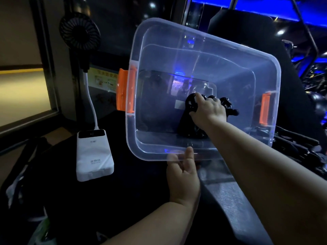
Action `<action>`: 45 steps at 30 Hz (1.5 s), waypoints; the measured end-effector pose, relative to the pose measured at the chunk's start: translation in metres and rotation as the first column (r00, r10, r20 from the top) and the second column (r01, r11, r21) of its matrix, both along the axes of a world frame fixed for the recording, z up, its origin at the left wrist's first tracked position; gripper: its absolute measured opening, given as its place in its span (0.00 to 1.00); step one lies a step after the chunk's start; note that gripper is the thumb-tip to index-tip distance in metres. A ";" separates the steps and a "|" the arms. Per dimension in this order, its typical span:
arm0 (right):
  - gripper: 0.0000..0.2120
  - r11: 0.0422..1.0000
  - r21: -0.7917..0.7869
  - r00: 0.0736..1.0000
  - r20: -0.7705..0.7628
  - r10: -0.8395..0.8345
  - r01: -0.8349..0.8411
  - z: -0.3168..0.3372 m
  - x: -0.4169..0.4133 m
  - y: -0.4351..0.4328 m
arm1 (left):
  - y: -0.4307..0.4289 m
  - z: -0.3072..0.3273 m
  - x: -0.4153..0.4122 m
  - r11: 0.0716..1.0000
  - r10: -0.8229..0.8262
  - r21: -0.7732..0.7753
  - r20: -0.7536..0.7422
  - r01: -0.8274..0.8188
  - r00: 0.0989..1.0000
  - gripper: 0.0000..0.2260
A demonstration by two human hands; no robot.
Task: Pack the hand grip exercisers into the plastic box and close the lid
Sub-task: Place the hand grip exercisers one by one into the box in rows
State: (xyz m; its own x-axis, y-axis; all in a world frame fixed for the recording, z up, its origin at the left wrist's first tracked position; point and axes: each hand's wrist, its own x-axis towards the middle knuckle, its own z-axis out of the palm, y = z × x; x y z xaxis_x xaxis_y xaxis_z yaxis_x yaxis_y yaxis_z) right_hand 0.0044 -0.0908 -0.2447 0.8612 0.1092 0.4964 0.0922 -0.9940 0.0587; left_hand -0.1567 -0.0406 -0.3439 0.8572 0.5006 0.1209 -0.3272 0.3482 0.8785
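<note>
Finding the plastic box (pixel 131 137) tilted up with its open mouth facing the camera. Seeing no lid fitted and none in view. Noting orange latches (pixel 123 91) on both end walls, not clipping anything.

Locating the hand grip exercisers (pixel 185 124) inside the box, low on the floor toward the right end, bunched as one black cluster. Judging them light, rigid and sprung, with a glossy finish likely proving slippery. Expecting the loops and handles to be snagging on one another. Recommending taking hold around the handles as a bundle, never by a single loop.

Recording the right hand (pixel 208 110) reaching in over the near rim, fingers curling closed over the cluster, one fingertip resting on a ring-shaped part. Classing it as grasping, not released.

Recording the left hand (pixel 184 174) pinching the near rim of the box, thumb lying over the top edge, fingers showing blurred through the clear plastic beneath. Judging this grip to be steadying the tilt. Rating the box thin-walled, light and prone to flexing.

Noting a white power bank (pixel 93 156) left of the box and a small fan (pixel 79 32) on a white neck rising from it. Observing dark glossy shapes right of the box, too dim for identifying.
</note>
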 end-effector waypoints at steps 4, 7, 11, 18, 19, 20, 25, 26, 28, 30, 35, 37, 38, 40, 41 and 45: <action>0.24 0.984 -0.170 0.987 0.159 -0.034 0.061 -0.002 -0.001 0.005 | 0.000 0.001 -0.001 1.000 -0.009 -0.019 -0.009 0.009 1.000 0.17; 0.27 0.974 -0.220 0.987 0.133 0.088 -0.058 -0.003 0.000 0.006 | 0.001 0.001 0.000 1.000 -0.010 -0.020 -0.005 0.010 1.000 0.17; 0.34 0.918 -0.362 0.985 -0.008 0.172 -0.163 -0.008 0.003 0.007 | 0.001 -0.001 0.000 1.000 0.005 0.002 0.008 -0.005 1.000 0.20; 0.36 0.882 -0.453 0.991 -0.028 0.132 -0.131 -0.011 0.007 0.012 | 0.002 -0.002 0.002 0.999 0.028 0.018 0.008 -0.029 1.000 0.20; 0.37 0.882 -0.455 0.991 -0.021 0.130 -0.125 -0.012 0.007 0.013 | 0.002 -0.003 0.002 0.999 0.026 0.022 0.009 -0.026 1.000 0.21; 0.37 0.882 -0.456 0.991 -0.014 0.131 -0.123 -0.012 0.007 0.014 | 0.002 -0.003 0.002 0.999 0.024 0.025 0.012 -0.024 1.000 0.22; 0.38 0.880 -0.458 0.991 -0.012 0.135 -0.126 -0.011 0.008 0.014 | 0.002 -0.006 0.004 0.999 0.022 0.033 0.026 -0.023 0.999 0.22; 0.37 0.878 -0.462 0.991 -0.014 0.134 -0.125 -0.011 0.008 0.014 | 0.002 -0.007 0.004 0.999 0.023 0.031 0.026 -0.024 0.999 0.21; 0.37 0.873 -0.471 0.991 -0.018 0.131 -0.125 -0.011 0.010 0.012 | 0.002 -0.007 0.005 0.999 0.026 0.026 0.025 -0.027 0.999 0.21; 0.37 0.869 -0.478 0.991 -0.024 0.131 -0.126 -0.010 0.012 0.010 | 0.002 -0.007 0.005 0.999 0.026 0.022 0.022 -0.027 0.999 0.21; 0.32 0.934 -0.322 0.985 0.027 0.171 -0.153 -0.002 0.006 0.001 | 0.003 -0.003 0.004 1.000 0.004 0.022 -0.002 -0.004 1.000 0.19; 0.31 0.962 -0.232 0.985 0.059 0.162 -0.144 0.001 -0.002 -0.007 | 0.002 -0.001 0.003 1.000 -0.009 0.002 -0.023 0.009 1.000 0.17; 0.30 0.972 -0.190 0.985 0.075 0.156 -0.139 0.003 -0.007 -0.013 | 0.002 -0.001 0.002 1.000 -0.012 0.001 -0.032 0.012 0.999 0.14; 0.28 0.987 -0.076 0.982 0.119 0.147 -0.139 0.006 -0.020 -0.027 | 0.001 -0.002 0.001 1.000 -0.007 0.016 -0.049 0.007 0.999 0.12; 0.27 0.989 -0.004 0.977 0.159 0.145 -0.146 0.008 -0.027 -0.035 | 0.001 -0.003 0.001 1.000 -0.003 0.021 -0.055 0.005 0.998 0.12; 0.22 0.930 0.193 0.864 0.464 0.195 -0.314 0.001 -0.066 -0.081 | -0.001 -0.003 0.002 0.999 0.028 0.041 -0.046 -0.026 0.999 0.12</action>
